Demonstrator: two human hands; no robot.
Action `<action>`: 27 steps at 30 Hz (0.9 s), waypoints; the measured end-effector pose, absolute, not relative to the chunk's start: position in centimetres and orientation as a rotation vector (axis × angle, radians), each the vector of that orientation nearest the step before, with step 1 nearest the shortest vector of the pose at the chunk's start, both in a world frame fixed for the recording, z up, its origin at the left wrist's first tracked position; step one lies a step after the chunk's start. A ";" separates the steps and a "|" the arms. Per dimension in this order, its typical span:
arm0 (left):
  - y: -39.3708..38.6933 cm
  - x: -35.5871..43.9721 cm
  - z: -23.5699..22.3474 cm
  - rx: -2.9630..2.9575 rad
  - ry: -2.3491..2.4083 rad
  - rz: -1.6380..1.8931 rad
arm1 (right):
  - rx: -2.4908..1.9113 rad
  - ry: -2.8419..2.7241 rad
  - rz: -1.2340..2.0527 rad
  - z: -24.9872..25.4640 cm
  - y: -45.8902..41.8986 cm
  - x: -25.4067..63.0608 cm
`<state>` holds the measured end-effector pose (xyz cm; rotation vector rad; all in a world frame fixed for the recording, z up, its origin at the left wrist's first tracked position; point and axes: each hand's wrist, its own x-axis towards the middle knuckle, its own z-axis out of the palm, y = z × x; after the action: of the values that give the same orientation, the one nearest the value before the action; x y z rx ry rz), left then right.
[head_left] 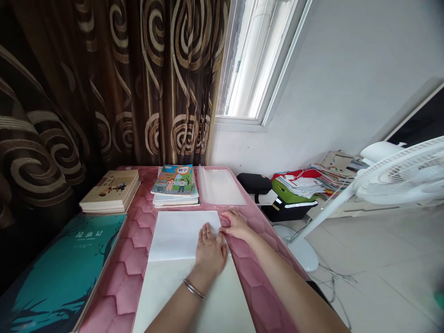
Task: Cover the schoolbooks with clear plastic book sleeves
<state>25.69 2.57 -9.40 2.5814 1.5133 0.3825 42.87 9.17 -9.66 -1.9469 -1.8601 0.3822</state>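
Note:
An open book or booklet lies before me, with a white upper sheet (173, 236) and a cream lower page (169, 296). My left hand (210, 252), below a silver bracelet (193, 289), presses flat on the white sheet near its right side, fingers stretched out. At that sheet's right edge is my right hand (237, 225), its thumb and fingers curled in a pinch at the border. What exactly lies between those fingertips is hard to see. Just beyond the sheet lies a stack of clear plastic covers (224, 186).
A stack of textbooks (175, 180) and a pile of tan books (110, 190) stand at the back of the pink quilted tabletop (118, 273). A large teal book (65, 273) lies left. On the right are a white fan (324, 215), a black case (255, 183) and piled papers (298, 182).

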 end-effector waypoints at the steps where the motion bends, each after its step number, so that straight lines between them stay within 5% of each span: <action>1: 2.6 25.7 -9.4 2.585 1.509 0.385 | -1.938 -1.863 0.394 -9.6 9.1 42.9; 18: 4.1 24.9 -9.7 2.561 1.537 0.357 | -2.195 -1.579 0.231 -9.5 11.8 40.4; 27: 9.4 14.8 -8.0 2.523 1.716 0.212 | -2.225 -1.573 0.255 -9.1 11.6 40.3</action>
<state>14.77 9.38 -8.04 2.5226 1.7163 0.2123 40.29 11.60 -9.09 -2.2255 -1.5734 0.2545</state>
